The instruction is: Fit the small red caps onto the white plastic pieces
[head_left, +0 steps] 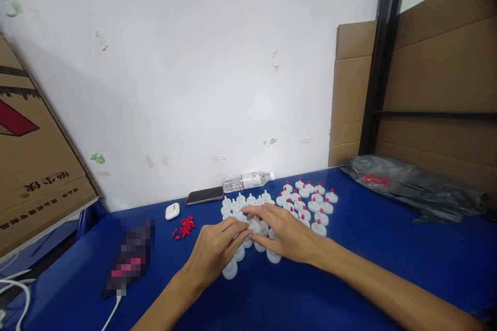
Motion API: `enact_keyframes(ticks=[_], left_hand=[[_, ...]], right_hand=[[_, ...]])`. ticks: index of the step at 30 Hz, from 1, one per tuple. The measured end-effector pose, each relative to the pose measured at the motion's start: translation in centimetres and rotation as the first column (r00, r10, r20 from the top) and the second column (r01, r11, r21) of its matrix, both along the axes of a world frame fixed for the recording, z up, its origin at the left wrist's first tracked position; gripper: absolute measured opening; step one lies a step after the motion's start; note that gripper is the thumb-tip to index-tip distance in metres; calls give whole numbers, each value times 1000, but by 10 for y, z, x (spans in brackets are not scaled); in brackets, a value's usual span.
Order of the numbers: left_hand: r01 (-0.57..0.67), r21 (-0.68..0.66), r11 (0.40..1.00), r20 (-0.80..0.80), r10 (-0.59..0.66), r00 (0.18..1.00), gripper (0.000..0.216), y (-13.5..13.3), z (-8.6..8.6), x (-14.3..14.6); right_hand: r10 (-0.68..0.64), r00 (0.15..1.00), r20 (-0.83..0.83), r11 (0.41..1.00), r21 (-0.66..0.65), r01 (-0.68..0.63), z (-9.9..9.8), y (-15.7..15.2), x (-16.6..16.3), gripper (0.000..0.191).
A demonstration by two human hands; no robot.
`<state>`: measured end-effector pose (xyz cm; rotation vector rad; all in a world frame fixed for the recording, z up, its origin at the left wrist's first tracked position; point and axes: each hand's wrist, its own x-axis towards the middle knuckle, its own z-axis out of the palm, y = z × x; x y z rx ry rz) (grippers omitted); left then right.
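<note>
On my feed I judge it about half done: red-tipped caps point(310, 201) stand finished on the table point(349, 269), while the left hand point(217, 251) and right hand point(285, 235) meet, fingers curled over the plain white caps point(230, 269), grip unclear, red plugs point(184, 227) nearby.

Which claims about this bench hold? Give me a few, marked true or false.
1. The left hand and the right hand both rest among the white caps on the blue table. True.
2. The water bottle stands upright. False: it lies on its side by the wall.
3. The red pieces sit in a small pile left of the caps. True.
4. The phone lies on the black bag. False: it lies on the table beside the bottle; the bag is far right.
5. Every cap has a red tip. False: the right group does; those left of it look plain white.
</note>
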<state>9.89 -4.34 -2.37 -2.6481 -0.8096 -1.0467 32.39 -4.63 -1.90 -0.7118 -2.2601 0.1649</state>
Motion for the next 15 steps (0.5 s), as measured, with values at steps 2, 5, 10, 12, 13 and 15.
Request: enact_keyframes(ticks=[2,5,10,12,13,15], left_hand=[[-6,-24,1000,34,6,999,17,1,1,-1],[-20,-62,998,69,24,997,18,3,2,-4],[-124,-86,989,32,127,991,24,6,2,-8],[-163,-91,982,-9,163,987,29,6,1,-8],[-186,-83,979,-40,183,982,31,6,0,-8],[-221,-45,974,-107,215,971,35,5,0,-6]], right_hand=[[21,999,31,1000,11,-21,2,1,2,56],[22,999,48,997,77,-25,4,2,3,50],[18,999,42,995,99,-22,4,1,3,47],[40,998,41,998,55,-43,3,0,3,50],[49,998,36,998,32,-50,2,0,3,52],[60,998,0,998,-15,-60,1,0,3,58]])
